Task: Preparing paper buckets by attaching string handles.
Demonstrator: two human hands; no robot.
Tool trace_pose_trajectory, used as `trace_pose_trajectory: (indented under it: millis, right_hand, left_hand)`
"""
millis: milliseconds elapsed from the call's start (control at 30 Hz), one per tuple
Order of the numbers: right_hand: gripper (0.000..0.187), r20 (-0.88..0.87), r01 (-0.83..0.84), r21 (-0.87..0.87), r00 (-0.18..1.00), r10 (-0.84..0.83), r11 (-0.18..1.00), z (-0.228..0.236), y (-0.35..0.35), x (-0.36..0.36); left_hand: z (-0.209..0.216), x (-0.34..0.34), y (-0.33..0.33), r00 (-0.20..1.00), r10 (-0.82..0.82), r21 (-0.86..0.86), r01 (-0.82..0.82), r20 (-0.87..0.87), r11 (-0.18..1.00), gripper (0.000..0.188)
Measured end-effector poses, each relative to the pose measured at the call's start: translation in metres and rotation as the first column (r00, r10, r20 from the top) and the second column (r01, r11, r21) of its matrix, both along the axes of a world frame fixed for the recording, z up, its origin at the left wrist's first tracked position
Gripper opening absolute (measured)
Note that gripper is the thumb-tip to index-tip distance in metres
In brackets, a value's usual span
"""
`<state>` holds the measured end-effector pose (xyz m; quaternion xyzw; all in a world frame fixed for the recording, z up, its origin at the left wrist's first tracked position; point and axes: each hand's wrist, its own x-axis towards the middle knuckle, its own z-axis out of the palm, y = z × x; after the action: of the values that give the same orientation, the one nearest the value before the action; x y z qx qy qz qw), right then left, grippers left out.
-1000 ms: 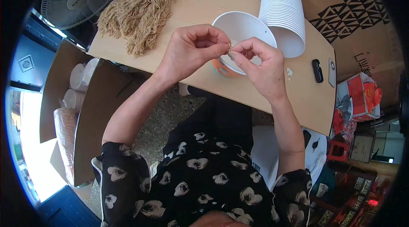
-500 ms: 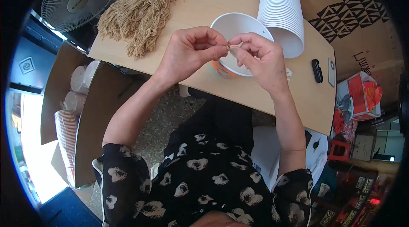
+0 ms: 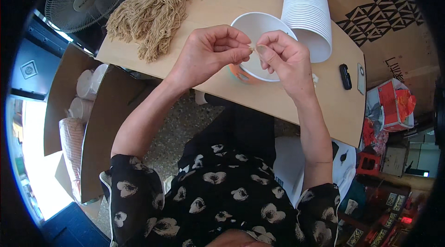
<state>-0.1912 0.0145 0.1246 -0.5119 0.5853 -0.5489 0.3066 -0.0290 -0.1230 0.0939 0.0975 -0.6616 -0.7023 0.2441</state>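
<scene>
Above a white paper tub with orange print on its outside, both hands meet fingertip to fingertip. Thumb and forefinger of my left hand are pinched on a tiny pale bit, too small to name. My right hand is also closed in a pinch, right at that bit; what its fingertips hold is hard to make out. The tub stands on the wooden table, its near side partly hidden by my hands.
A heap of tan stringy strands lies on the table's far left. Nested white tubs lie behind the tub, and a black clip-like object sits rightward. A fan, a carton of cups and a large cardboard box flank the table.
The fingertips have drawn slightly apart, the right hand shifting a little to the right. The pale bit between them shows more plainly. Everything else stays where it was.
</scene>
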Motion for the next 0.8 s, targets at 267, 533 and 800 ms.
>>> trace_pose_trajectory:
  millis: [267,533,800]
  right_hand:
    - [0.008,-0.034,0.093,0.022,0.995,-0.092,0.995,0.000,0.002,-0.002]
    - [0.008,-0.067,0.149,-0.133,0.985,-0.159,0.980,-0.005,0.000,0.004]
    - [0.010,-0.174,0.071,-0.161,0.980,-0.099,0.984,0.005,-0.002,-0.003]
  left_hand:
    - [0.000,-0.002,0.000,1.000,-0.001,-0.007,0.001,0.019,1.000,0.022]
    - [0.001,0.000,0.003,0.999,-0.016,-0.051,0.018,0.037,0.999,0.028]
    - [0.010,-0.005,0.000,0.999,-0.009,-0.052,0.012,0.054,0.999,0.021]
